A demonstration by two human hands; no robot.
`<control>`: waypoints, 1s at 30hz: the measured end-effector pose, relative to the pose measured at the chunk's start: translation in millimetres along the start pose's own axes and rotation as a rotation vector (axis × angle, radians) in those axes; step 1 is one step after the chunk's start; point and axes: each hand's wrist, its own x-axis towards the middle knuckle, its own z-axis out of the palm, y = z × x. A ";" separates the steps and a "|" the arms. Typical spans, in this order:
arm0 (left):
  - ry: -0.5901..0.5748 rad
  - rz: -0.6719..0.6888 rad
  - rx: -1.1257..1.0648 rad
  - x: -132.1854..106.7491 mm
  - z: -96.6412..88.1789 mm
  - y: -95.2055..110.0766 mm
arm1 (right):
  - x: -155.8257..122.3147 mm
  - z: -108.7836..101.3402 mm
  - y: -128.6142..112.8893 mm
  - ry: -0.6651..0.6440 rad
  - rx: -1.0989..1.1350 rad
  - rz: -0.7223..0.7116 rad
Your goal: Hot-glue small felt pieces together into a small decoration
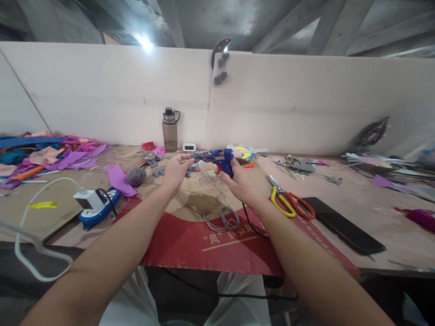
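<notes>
My right hand [240,180] is wrapped round a blue hot glue gun [225,163], whose nozzle points left and whose black cord runs down past my wrist. A clear glue stick [260,150] seems to stick out behind it. My left hand [177,171] pinches a small dark grey piece [195,156] right at the nozzle; its exact kind is too small to make out. Grey yarn [222,219] hangs from around there and lies in loose loops on the red and brown cardboard [210,253] below both hands.
Right of my hands lie scissors [287,201] with yellow and red handles and a black phone [343,224]. A bottle [170,131] and small clock [189,147] stand by the white partition [136,90]. Leftward are a yarn ball [136,177], power strip [100,213] and coloured scraps [47,156].
</notes>
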 end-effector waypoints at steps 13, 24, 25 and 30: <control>-0.007 0.003 -0.011 1.8 -1.2 -2.3 | -1.6 -0.9 -2.9 -0.018 -0.024 -0.001; -0.011 -0.006 -0.014 -0.2 -0.3 -1.4 | -1.3 -0.3 -5.3 -0.005 0.000 0.031; -0.012 0.002 -0.020 0.3 -0.9 -1.9 | -1.3 -0.3 -5.3 -0.004 0.000 0.034; -0.016 -0.019 -0.065 4.5 -5.0 -4.5 | -0.7 -3.0 -3.8 0.038 0.061 0.090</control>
